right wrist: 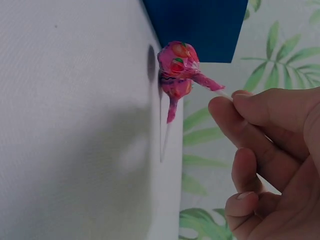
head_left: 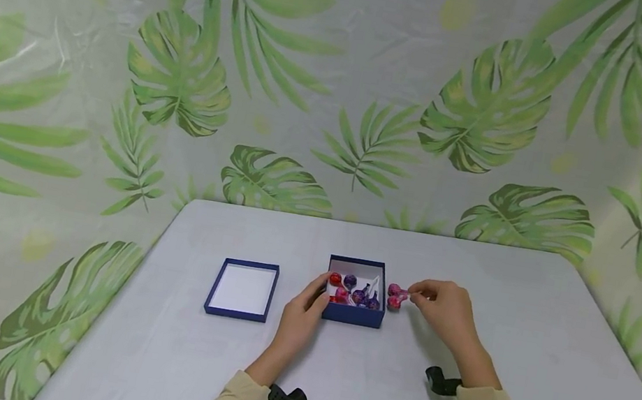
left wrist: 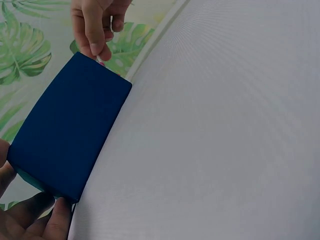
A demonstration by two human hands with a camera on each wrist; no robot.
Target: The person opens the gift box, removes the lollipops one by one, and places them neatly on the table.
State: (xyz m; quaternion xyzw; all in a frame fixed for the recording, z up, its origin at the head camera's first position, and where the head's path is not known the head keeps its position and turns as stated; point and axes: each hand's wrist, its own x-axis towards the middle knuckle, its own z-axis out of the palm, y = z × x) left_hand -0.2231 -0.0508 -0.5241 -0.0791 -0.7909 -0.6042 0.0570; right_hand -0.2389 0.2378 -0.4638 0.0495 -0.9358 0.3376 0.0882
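**Two hands at a small blue box of lollipops**

The grey table (head_left: pixel 526 347) is under both hands and is the largest thing here. Behind it, beyond the hands, hangs a cloth with green leaves (head_left: pixel 489 108).

To the left of the left hand, well apart from it, lies the blue lid (head_left: pixel 242 289) with its white inside facing up. Between the two hands stands the blue box (head_left: pixel 354 313). It is open, and inside are several wrapped lollipops (head_left: pixel 352 290), red and purple ones.

The left hand (head_left: pixel 305 314) holds the box at its left side, with curled fingers on the wall and the thumb at the near corner.

The right hand (head_left: pixel 445 313) is just to the right of the box. Its thumb and forefinger pinch the white stick of a pink lollipop (right wrist: pixel 179 59). A second pink lollipop (right wrist: pixel 175 90) lies on the table, right under the first one, between the right hand and the box.
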